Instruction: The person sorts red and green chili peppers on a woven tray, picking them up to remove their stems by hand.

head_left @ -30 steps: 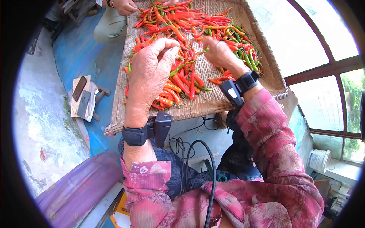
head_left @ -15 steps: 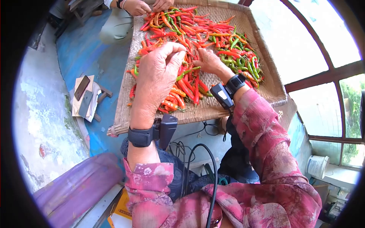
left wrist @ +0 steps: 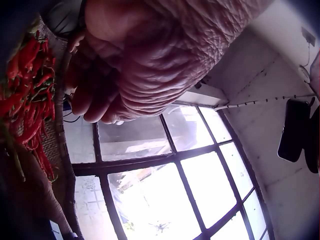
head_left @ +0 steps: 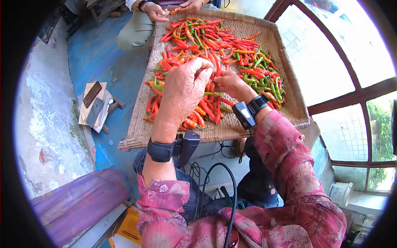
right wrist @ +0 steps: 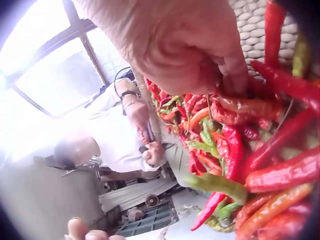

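Note:
Red, orange and green chili peppers [head_left: 206,35] lie heaped on a woven tray [head_left: 290,97]. My left hand [head_left: 182,89] hovers over the near part of the heap, thumb against the curled index finger; nothing shows between them. Curled fingers also appear in the left wrist view, where the palm [left wrist: 165,65] fills the top. Close to its right, my right hand [head_left: 233,84] reaches down into the peppers. In the right wrist view its fingertips [right wrist: 235,82] pinch a red chili pepper [right wrist: 250,106] among the others, partly hidden under the fingers.
Across the tray, another person's hands [head_left: 157,13] hold a red pepper [head_left: 175,10]. A stool with two phones [head_left: 92,94] stands at the left. Windows [head_left: 331,53] line the right side; a white bucket [head_left: 341,193] sits below them. A black cable [head_left: 233,186] loops before my body.
My right hand has come left and down into the peppers near my left hand. The left hand keeps its curled pose. The other person's hands now hold a red pepper at the tray's far edge.

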Available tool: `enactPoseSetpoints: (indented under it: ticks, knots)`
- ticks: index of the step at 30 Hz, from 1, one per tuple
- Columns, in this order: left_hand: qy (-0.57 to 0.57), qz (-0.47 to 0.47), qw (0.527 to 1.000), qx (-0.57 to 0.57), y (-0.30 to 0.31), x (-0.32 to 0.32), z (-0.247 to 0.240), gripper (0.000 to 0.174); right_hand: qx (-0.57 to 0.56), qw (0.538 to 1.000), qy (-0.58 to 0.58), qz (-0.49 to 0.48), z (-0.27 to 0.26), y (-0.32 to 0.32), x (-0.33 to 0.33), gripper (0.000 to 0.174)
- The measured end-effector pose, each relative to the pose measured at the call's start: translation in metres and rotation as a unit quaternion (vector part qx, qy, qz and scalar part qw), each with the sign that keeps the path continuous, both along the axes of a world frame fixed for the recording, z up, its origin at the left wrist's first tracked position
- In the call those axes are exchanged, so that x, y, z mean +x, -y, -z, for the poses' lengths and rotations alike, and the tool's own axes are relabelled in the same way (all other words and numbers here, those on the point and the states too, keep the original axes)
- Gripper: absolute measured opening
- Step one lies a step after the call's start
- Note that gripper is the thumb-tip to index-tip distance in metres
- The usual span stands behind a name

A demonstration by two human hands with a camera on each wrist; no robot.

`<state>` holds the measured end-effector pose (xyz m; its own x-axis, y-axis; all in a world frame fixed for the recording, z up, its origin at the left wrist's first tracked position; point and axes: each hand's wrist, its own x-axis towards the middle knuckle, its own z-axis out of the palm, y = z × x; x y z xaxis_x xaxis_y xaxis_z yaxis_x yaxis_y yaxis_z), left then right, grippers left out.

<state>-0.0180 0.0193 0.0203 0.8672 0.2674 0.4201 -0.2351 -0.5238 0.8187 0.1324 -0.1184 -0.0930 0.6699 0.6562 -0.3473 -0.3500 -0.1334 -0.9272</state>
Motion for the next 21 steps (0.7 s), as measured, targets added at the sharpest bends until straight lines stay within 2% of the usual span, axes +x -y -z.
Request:
enactPoseSetpoints:
  ticks: [1, 3, 6, 9, 11, 12, 15, 17, 19, 20, 21]
  knots:
    - [-0.002, 0.001, 1.000, 0.005, 0.000, 0.000, 0.001, 0.011, 0.047, 0.998, -0.048, -0.005, -0.003, -0.001, -0.002, 0.014]
    - [-0.005, 0.002, 1.000, 0.010, -0.001, 0.000, 0.000, 0.011, 0.072, 0.996, -0.048, -0.016, -0.006, -0.003, -0.003, 0.018]
    - [-0.052, 0.004, 0.999, 0.014, -0.003, 0.000, -0.002, 0.014, 0.032, 0.989, 0.010, -0.142, -0.024, -0.009, -0.025, 0.016]
    - [-0.040, -0.009, 0.999, -0.015, -0.004, 0.000, -0.001, 0.011, -0.021, 0.979, 0.082, -0.186, -0.046, -0.004, -0.044, 0.014]
    - [-0.042, -0.064, 0.996, -0.040, -0.006, 0.002, 0.004, 0.013, -0.016, 0.981, 0.120, -0.155, -0.065, -0.001, -0.057, 0.014]
    - [-0.019, -0.076, 0.996, -0.053, -0.007, 0.005, 0.006, 0.020, -0.012, 0.980, 0.154, -0.126, -0.073, 0.001, -0.064, 0.015]
    - [-0.062, -0.094, 0.992, -0.050, -0.005, 0.004, 0.003, 0.028, 0.029, 0.973, 0.209, -0.095, -0.082, 0.002, -0.075, 0.016]
    - [-0.074, -0.071, 0.992, -0.074, -0.002, 0.006, 0.004, 0.032, 0.032, 0.974, 0.207, -0.090, -0.079, -0.002, -0.079, 0.019]
    - [-0.083, -0.014, 0.989, -0.120, -0.003, 0.008, 0.011, 0.032, -0.054, 0.913, 0.393, -0.092, -0.085, -0.002, -0.082, 0.024]
    - [-0.070, -0.010, 0.988, -0.135, -0.002, 0.008, 0.014, 0.024, -0.054, 0.914, 0.391, -0.090, -0.083, -0.002, -0.080, 0.024]
    - [-0.072, -0.008, 0.988, -0.134, 0.000, 0.008, 0.013, 0.024, -0.062, 0.885, 0.448, -0.110, -0.081, -0.003, -0.076, 0.023]
